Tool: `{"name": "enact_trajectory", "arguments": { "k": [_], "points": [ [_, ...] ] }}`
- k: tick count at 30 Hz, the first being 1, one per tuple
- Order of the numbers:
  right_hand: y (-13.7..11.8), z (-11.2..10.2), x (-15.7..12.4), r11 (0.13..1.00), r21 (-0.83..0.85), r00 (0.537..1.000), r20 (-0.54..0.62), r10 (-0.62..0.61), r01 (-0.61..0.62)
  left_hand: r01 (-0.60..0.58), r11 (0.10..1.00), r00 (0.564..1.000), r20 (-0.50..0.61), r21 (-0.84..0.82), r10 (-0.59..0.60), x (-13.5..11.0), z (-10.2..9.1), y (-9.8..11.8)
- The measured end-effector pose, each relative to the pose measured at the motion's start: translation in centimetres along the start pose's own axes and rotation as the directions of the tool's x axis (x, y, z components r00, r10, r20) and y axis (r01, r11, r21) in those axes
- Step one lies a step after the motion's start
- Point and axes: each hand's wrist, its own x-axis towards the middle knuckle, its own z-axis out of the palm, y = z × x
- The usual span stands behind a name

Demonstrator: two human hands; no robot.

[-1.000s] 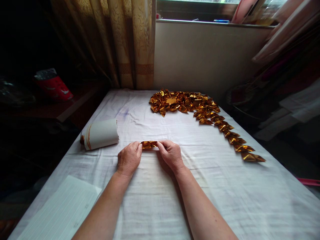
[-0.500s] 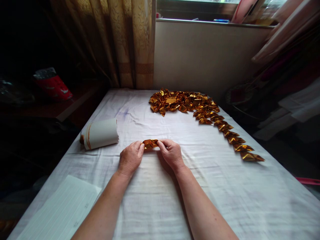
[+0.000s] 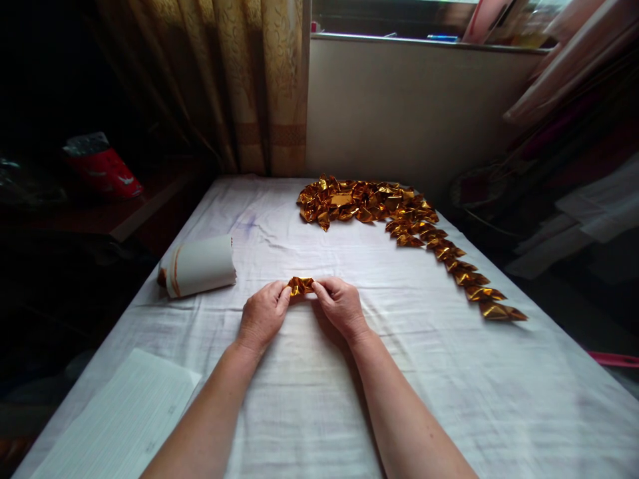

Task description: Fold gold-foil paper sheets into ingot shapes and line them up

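Note:
A small piece of gold foil paper [image 3: 301, 285] is pinched between both hands just above the white cloth in the middle of the table. My left hand [image 3: 261, 315] grips its left end with closed fingers. My right hand [image 3: 340, 306] grips its right end the same way. The foil is bunched short between the fingertips. Beyond it, a pile of folded gold foil pieces [image 3: 364, 201] lies at the far side, with a row of folded pieces [image 3: 462, 273] trailing down the right.
A white paper roll [image 3: 198, 266] lies left of the hands. A lined white sheet [image 3: 122, 421] rests at the near left corner. The white cloth [image 3: 499, 392] covers the table. A red packet [image 3: 102, 168] sits on a dark shelf at left. Curtain and wall stand behind.
The hands have drawn closer together, squeezing the foil from a longer strip into a short, crumpled shape. The view shifted very slightly.

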Motion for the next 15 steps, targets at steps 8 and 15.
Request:
{"name": "enact_trajectory", "arguments": {
  "k": [8, 15],
  "points": [
    [-0.4, -0.8, 0.2, 0.997, -0.061, 0.999, -0.029, 0.044, -0.046, -0.034, 0.998, 0.998, -0.045, 0.061, 0.037, 0.0, 0.1, -0.3],
    [-0.7, -1.7, 0.3, 0.969, -0.244, 0.999, -0.003, 0.034, -0.034, -0.065, 0.992, 0.994, -0.078, 0.106, 0.074, -0.5, 0.1, -0.2]
  ]
}}
